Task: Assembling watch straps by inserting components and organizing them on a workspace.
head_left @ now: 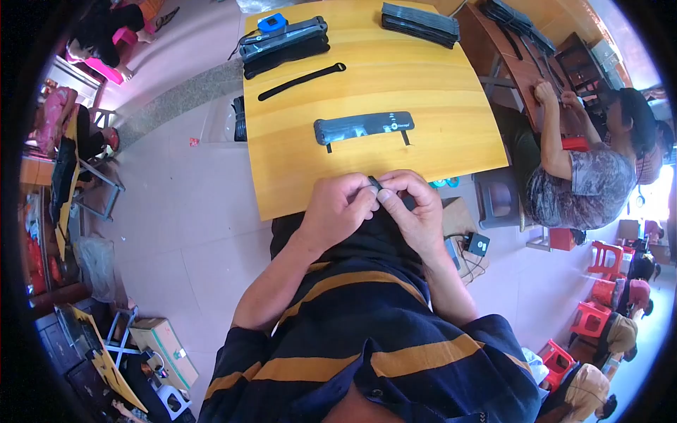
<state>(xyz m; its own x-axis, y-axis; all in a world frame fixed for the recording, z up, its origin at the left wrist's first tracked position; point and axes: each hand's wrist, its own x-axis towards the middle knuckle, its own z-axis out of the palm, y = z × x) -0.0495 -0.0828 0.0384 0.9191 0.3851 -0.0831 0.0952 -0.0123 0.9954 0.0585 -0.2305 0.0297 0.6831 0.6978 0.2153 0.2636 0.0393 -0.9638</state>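
Note:
Just off the table's near edge, my left hand (345, 204) and my right hand (415, 204) meet, both closed in a pinch. Between their fingertips is a small black strap (374, 182); most of it is hidden by the fingers. Beyond them, on the yellow table (423, 77), lies a flat, shiny black pouch (363, 127) with two short black tabs poking out from its near side. Farther off, a loose black strap (302, 82) with a looped end rests at a slant.
At the far left stands a stack of black pouches (285, 46) topped by a blue object (272, 23). Another black stack (421, 25) sits far right. A co-worker (585, 162) works at a brown table on the right. Cables and a black box (478, 244) lie near my right elbow.

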